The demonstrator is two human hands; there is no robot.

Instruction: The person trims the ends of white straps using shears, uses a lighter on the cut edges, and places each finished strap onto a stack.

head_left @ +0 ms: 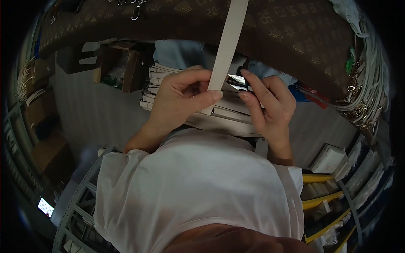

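My left hand [181, 95] pinches a cream stitched strap [228, 46] between thumb and fingers, close to its lower end. The strap runs upward over the patterned cloth and out of view at the top. On the other side of it, my right hand [270, 101] holds small thread snips [238, 83], their two pointed blades apart and directed at the strap's edge. Below both hands, a pile of similar cream straps [223, 123] lies across my lap, its stacked ends showing at the left.
A brown patterned cloth [190, 14] covers the table ahead, with metal clasps [136, 12] on it. Bundled white cords with clasps [373, 92] hang at the right. An open box [114, 67] stands on the floor, left. Shelving [69, 211] and yellow-edged racks [322, 200] flank me.
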